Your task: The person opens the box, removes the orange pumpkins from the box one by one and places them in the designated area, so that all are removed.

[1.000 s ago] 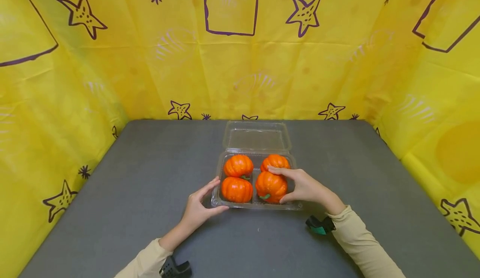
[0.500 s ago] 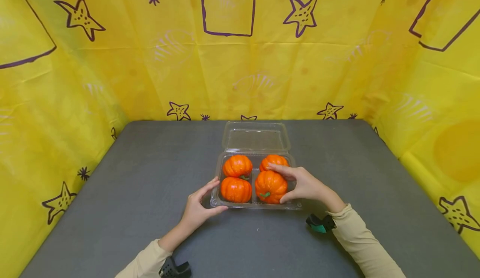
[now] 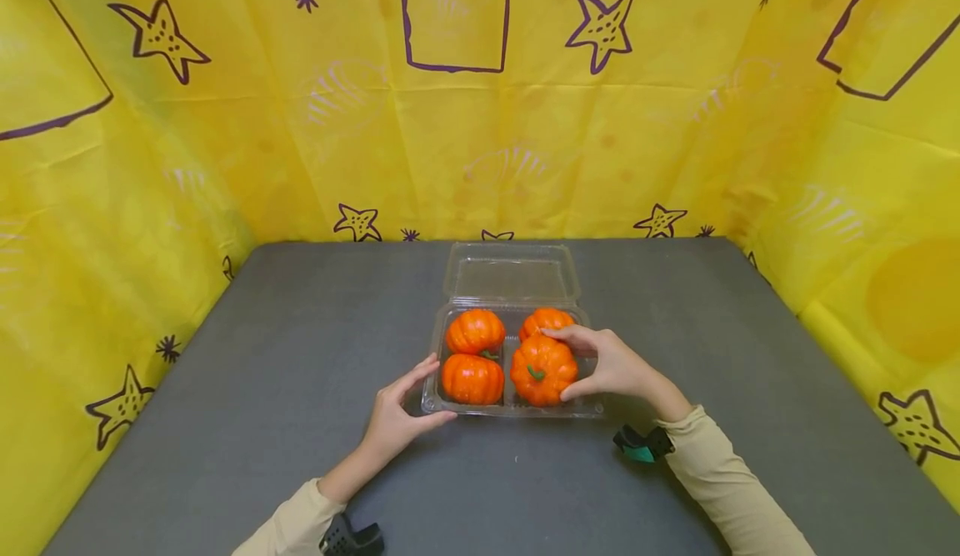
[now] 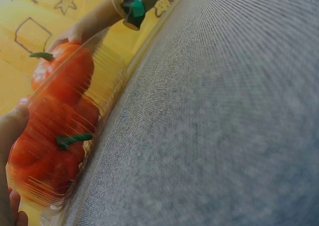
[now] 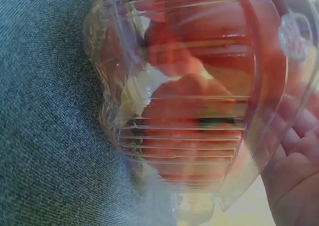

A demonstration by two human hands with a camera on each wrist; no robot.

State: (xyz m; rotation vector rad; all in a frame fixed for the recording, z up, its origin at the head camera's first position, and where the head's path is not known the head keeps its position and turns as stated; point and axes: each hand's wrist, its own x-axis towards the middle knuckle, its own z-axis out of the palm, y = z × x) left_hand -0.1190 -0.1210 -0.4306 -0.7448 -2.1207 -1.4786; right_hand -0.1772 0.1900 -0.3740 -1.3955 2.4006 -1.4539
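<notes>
— On the bench (image 3: 315,339), where is the pumpkin (image 3: 552,383) you have hold of?

— At the near right of your clear box (image 3: 517,412), whose lid (image 3: 513,275) lies folded back on the far side. Your right hand (image 3: 618,368) pinches it between thumb and fingers; whether its underside touches the box floor, you cannot tell from these views.

— And your left hand (image 3: 396,410)?

— Spread around the box's near left corner, fingers at the side, thumb at the front edge.

— How will the pumpkin handle for you?

— Probably light and fairly stiff, judging by its glossy, moulded look. That smooth skin may slip under your fingertips, so the grooves between its ribs should serve you better. Take it across its widest part and spare the green stem (image 3: 535,373), likely the easiest bit to snap. Your box looks thin and bendy, so go gently on its wall.

— Now count for me.

— You have four pumpkins: the one you pinch, the far right one (image 3: 542,320), the far left one (image 3: 474,332) and the near left one (image 3: 472,379). One box, one lid, two hands, and a dark device (image 3: 351,538) at each wrist.
</notes>
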